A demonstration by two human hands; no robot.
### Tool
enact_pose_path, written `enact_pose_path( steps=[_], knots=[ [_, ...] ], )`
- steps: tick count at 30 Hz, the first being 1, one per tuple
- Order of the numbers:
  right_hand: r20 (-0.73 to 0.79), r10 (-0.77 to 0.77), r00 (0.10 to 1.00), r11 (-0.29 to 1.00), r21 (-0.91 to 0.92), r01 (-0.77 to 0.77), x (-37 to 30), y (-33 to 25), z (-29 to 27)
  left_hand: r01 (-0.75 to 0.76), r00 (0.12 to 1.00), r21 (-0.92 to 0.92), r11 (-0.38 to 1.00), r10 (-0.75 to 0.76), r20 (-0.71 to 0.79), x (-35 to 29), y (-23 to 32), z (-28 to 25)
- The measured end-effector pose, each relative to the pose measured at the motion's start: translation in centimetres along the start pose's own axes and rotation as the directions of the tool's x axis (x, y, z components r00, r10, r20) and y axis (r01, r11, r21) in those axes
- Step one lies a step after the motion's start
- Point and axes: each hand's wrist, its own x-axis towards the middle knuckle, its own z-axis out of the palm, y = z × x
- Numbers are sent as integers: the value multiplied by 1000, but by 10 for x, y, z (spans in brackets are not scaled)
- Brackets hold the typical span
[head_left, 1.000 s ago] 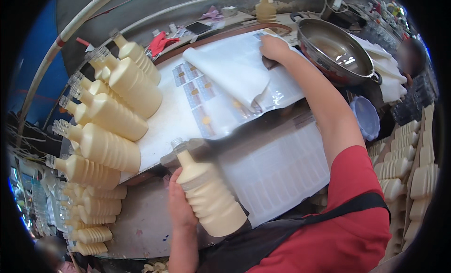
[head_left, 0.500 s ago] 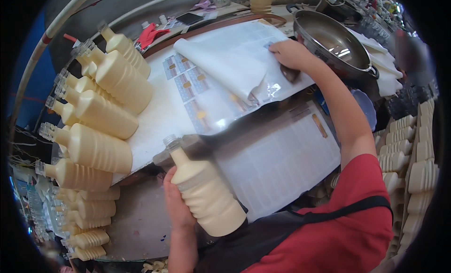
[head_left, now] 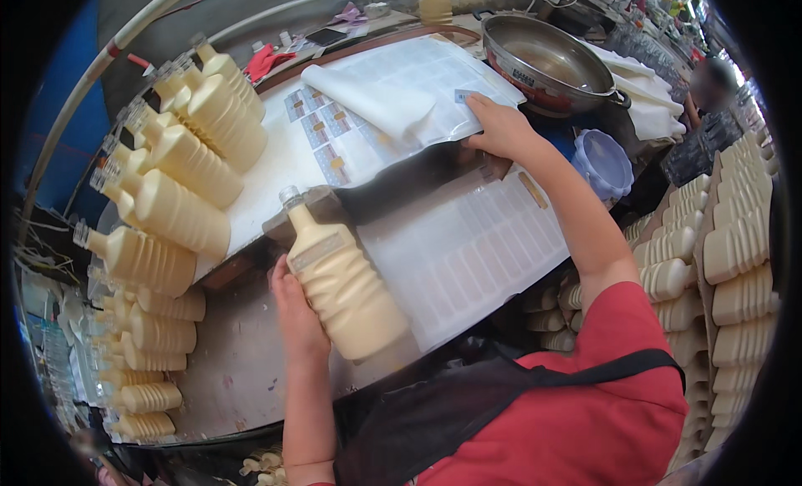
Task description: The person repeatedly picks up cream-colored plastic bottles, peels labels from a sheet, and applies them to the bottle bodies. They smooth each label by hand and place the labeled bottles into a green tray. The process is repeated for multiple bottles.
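Your left grip [head_left: 299, 310] clasped the cream ribbed plastic bottle [head_left: 349, 298] alongside, likely stiff, best held mid-body; your right grip [head_left: 505, 131] pinched a flimsy-looking blue-grey rectangular label [head_left: 461, 96].

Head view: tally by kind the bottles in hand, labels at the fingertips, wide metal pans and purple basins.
Cream bottles in the left hand: 1
Labels at the right hand's fingertips: 1
Wide metal pans: 1
Purple basins: 1
Total: 4

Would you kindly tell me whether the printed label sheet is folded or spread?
Partly folded: a white flap lies turned back over the label sheet, beside uncovered labels.
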Motion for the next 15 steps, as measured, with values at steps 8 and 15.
enact_pose_path(
  steps=[8, 15],
  knots=[
    [-272, -194, 942, 981, -26, 194, -17, -6, 16, -127, 992, 247, 961, 117, 53, -74, -32, -18],
    [-314, -395, 863, 901, -315, 298, -24, 19, 37, -328, 941, 580, 746, 201, 273, -93, -19, -12]
  ],
)
